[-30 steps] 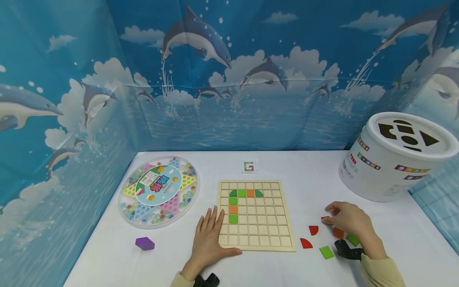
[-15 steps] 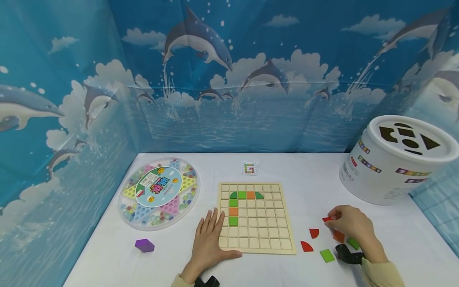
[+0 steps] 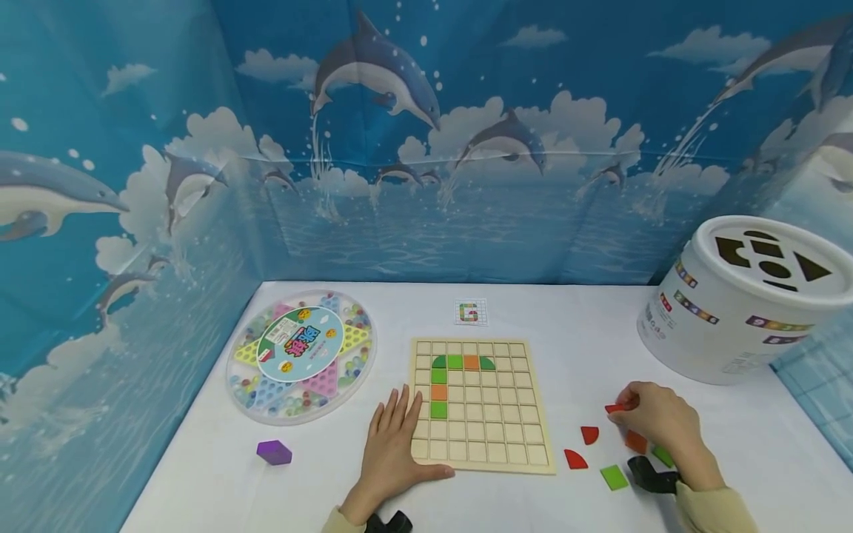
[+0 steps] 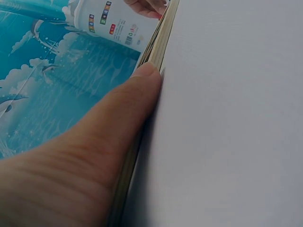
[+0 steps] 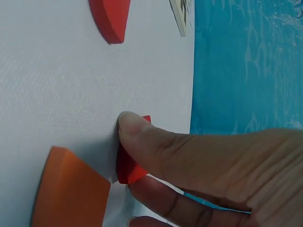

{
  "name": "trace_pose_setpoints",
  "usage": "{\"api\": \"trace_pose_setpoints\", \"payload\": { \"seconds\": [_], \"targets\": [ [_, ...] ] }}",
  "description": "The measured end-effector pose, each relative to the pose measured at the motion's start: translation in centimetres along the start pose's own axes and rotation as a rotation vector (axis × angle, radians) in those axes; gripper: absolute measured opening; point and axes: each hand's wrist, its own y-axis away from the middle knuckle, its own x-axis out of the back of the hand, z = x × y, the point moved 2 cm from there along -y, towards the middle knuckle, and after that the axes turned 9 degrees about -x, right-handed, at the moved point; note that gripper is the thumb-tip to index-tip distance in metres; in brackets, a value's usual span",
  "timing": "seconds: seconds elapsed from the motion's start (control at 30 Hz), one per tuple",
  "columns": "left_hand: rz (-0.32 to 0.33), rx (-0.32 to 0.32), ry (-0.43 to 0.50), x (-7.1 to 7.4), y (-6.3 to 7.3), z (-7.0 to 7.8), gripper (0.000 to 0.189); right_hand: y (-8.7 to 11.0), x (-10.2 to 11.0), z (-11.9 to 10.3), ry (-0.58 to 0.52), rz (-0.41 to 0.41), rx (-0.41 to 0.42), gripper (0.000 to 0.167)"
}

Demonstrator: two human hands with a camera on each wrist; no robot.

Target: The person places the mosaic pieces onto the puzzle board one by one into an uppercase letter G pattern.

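Note:
My left hand [image 3: 393,455] lies with straight fingers along the left edge of a wooden grid board [image 3: 493,431], its thumb against the front edge. In the left wrist view the thumb [image 4: 128,104] presses on the board's side. Green and orange squares, with a dark green quarter circle at either end of the top row, fill some cells. To the right of the board my right hand [image 3: 663,422] pinches a red quarter-circle block [image 5: 131,165] between thumb and fingers, close over the tablecloth. Two more red quarter-circle blocks [image 3: 576,459] lie nearby.
An orange block [image 3: 636,442] and green squares [image 3: 614,477] lie beside the right hand. A white bucket [image 3: 733,318] stands at the back right. Behind the board is a small pattern card [image 3: 471,312]. At left are a round marble game box [image 3: 300,355] and a purple block [image 3: 274,452].
My right fingers have come together on the red quarter-circle block, which was under the open fingertips a second ago. The left hand stays on the board. The head view has shifted slightly.

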Motion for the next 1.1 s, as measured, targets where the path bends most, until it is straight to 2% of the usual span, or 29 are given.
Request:
{"api": "trace_pose_setpoints", "payload": {
  "seconds": [0.33, 0.47, 0.63, 0.73, 0.9, 1.1],
  "targets": [
    [-0.008, 0.007, 0.016, 0.1, -0.1, -0.2, 0.121, -0.1, -0.3, -0.4, -0.009, 0.016, 0.025, 0.031],
    [-0.010, 0.011, 0.012, 0.1, 0.0, -0.2, 0.122, 0.6, -0.5, -1.5, -0.012, 0.068, 0.048, 0.028],
    [-0.004, 0.007, -0.004, 0.1, -0.1, -0.3, 0.122, 2.1, -1.3, -4.1, -0.040, 0.165, 0.129, 0.018],
    [0.005, -0.001, -0.003, 0.2, -0.1, -0.2, 0.122, 3.0, -2.1, -6.1, -0.064, 0.197, 0.194, 0.019],
    [0.016, -0.007, 0.001, 0.2, -0.1, -0.1, 0.122, 4.0, -4.0, -9.5, -0.089, 0.215, 0.317, 0.025],
    [-0.020, 0.012, 0.011, 0.0, -0.1, -0.1, 0.122, 4.9, -6.4, -12.5, -0.121, 0.183, 0.436, 0.026]
  ]
}}
